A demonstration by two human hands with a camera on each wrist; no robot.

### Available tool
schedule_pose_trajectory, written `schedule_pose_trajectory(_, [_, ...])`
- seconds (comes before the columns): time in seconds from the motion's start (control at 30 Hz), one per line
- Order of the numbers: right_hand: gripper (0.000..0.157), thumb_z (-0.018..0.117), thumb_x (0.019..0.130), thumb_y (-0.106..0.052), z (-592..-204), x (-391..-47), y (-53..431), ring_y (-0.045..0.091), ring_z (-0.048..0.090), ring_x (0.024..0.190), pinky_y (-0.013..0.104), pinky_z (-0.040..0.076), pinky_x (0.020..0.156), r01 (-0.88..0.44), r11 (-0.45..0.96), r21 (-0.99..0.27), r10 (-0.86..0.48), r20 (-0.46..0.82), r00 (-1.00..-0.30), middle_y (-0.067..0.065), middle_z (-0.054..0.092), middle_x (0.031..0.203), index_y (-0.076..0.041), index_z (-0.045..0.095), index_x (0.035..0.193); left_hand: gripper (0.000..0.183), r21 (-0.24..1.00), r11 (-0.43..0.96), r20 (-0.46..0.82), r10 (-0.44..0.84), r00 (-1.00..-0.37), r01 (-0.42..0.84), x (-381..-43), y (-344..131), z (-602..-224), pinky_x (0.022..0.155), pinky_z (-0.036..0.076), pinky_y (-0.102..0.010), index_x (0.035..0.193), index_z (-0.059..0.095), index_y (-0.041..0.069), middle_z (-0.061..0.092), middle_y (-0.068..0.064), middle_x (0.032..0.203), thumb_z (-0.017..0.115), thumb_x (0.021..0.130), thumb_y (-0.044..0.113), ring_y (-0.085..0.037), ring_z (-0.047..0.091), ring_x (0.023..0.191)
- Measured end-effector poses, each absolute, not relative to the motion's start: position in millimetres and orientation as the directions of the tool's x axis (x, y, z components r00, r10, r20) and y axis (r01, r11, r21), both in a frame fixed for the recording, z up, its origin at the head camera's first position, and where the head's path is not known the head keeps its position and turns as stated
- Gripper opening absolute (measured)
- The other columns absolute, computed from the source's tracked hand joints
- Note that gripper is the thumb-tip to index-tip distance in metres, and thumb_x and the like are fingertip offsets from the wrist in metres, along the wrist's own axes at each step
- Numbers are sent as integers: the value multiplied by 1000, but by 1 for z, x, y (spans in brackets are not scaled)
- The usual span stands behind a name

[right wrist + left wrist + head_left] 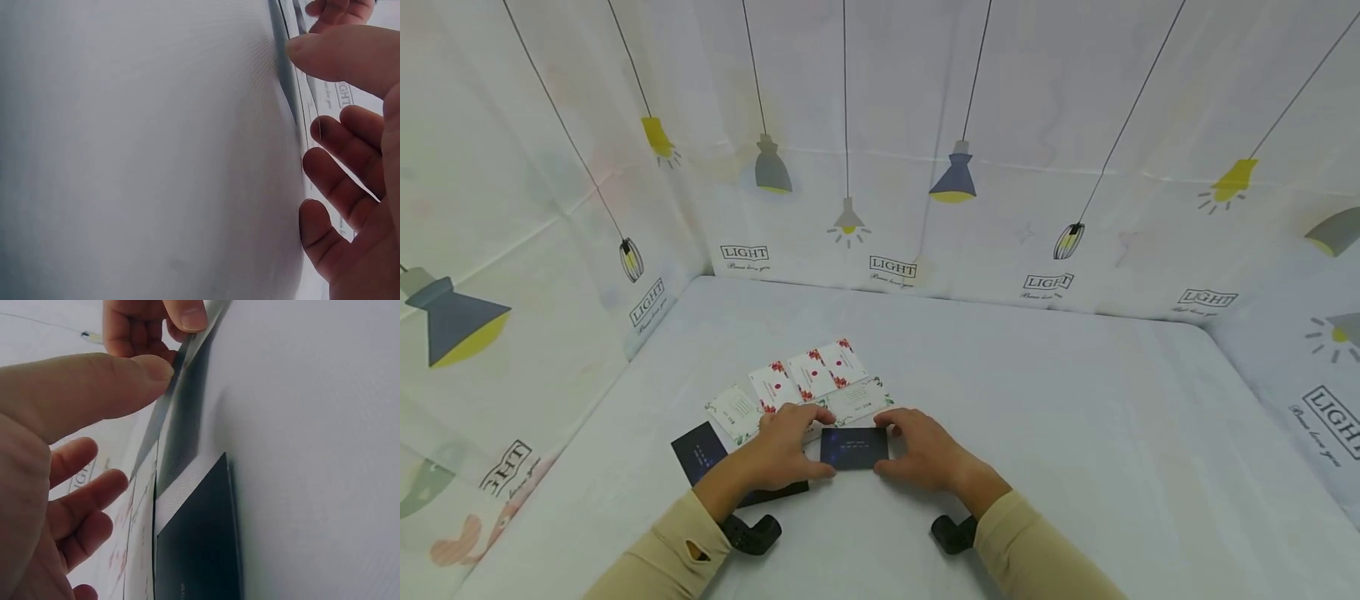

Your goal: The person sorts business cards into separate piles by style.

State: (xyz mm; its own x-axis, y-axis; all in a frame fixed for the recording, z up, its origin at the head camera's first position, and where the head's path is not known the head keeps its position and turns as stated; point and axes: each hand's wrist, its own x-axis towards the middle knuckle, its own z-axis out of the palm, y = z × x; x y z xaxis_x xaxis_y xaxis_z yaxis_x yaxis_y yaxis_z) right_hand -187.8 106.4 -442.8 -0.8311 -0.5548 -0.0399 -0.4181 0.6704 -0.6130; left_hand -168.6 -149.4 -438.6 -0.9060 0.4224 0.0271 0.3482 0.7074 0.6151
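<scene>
A dark blue card (853,448) with faint light print lies lengthwise between both hands, close over the white table. My left hand (781,450) grips its left short side, thumb at the near corner and index finger at the far one. At the opposite short side my right hand (925,452) holds it the same way. The left wrist view shows the left thumb (150,367) on the card's edge, with a shadow below. Another dark card (697,450) lies left of the left hand, and a further dark card (775,494) sits partly hidden beneath that hand.
Beyond the hands, white cards with red flowers (775,385) form a slanted row. White cards with green leaves (859,401) lie nearer, partly covered by the left hand. A lamp-patterned curtain (895,225) borders the table (1075,433) at back and sides.
</scene>
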Motion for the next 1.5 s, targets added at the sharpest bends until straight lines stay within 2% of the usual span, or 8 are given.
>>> schedule_pose_trajectory(0.4, [57,78,84,-24,-435,-188,116,25,56,112,47,44,95,-444,652,-614,-550,20,-835,7,60,129,-5,56,134,50,598,702,58,444,-894,387,-173,-146,-437,88,26,-48,122,60,14,58,3,119,83,79,24,-22,49,116])
schedule_pose_trajectory(0.77, [56,77,85,-24,-428,-191,124,25,56,112,47,44,94,-420,658,-625,-514,34,-857,5,61,126,-5,57,133,49,569,726,63,429,-901,386,-182,-137,-428,90,29,-45,123,60,16,58,4,118,84,81,25,-20,49,116])
schedule_pose_trajectory(1.07, [55,78,85,-25,-419,-194,132,24,57,113,46,45,95,-387,676,-627,-472,35,-881,2,61,127,-7,59,133,46,579,717,75,427,-901,388,-192,-130,-421,91,29,-48,120,62,16,59,2,117,84,80,24,-21,50,116])
schedule_pose_trajectory(1.27, [56,77,85,-24,-412,-195,139,25,58,112,46,46,94,-418,666,-618,-471,86,-878,4,62,128,-4,58,134,49,592,709,80,420,-904,382,-199,-127,-415,93,28,-48,123,62,15,59,1,119,85,80,24,-22,51,117])
schedule_pose_trajectory(1.5, [56,77,85,-24,-410,-198,148,27,59,112,47,46,94,-440,664,-605,-464,127,-876,6,61,129,-4,57,134,51,634,682,75,416,-906,365,-202,-121,-410,95,25,-49,127,61,14,60,-8,123,84,81,23,-25,51,119])
